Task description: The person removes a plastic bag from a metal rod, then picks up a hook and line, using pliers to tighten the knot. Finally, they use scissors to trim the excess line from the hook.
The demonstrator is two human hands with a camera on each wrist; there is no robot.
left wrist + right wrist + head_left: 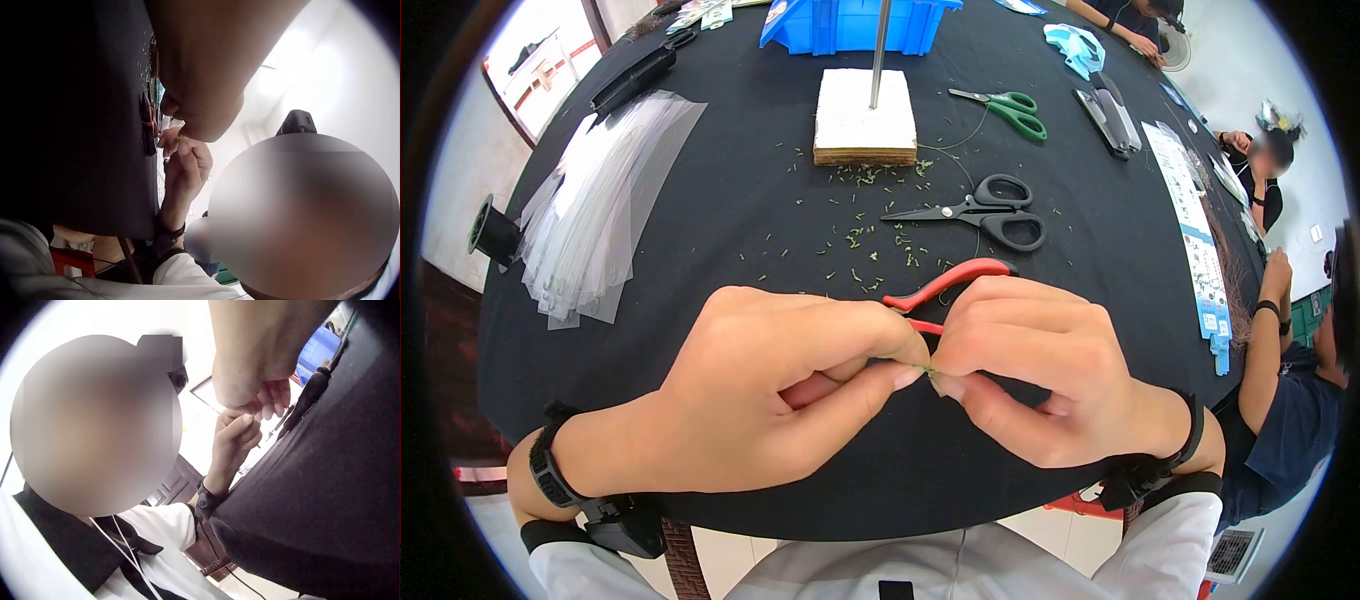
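Observation:
Both hands meet tip to tip over the near part of the black-covered table (730, 400). My left hand (790, 385) pinches a tiny green strand (928, 370) between thumb and forefinger. From the other side, my right hand (1040, 370) pinches the same strand; most of it is hidden by the fingertips. Just beyond the knuckles lie red-handled pliers (950, 282), partly covered by the hands. In the wrist views the left hand (237, 437) and the right hand (184, 165) come together at the fingertips.
Black scissors (985, 212) and green scissors (1010, 108) lie beyond the pliers. Green clippings (855, 238) are scattered before a white block (865, 110) with a metal rod. Clear plastic sleeves (605, 210) lie left, a stapler (1112, 115) right, a blue bin (855, 28) behind.

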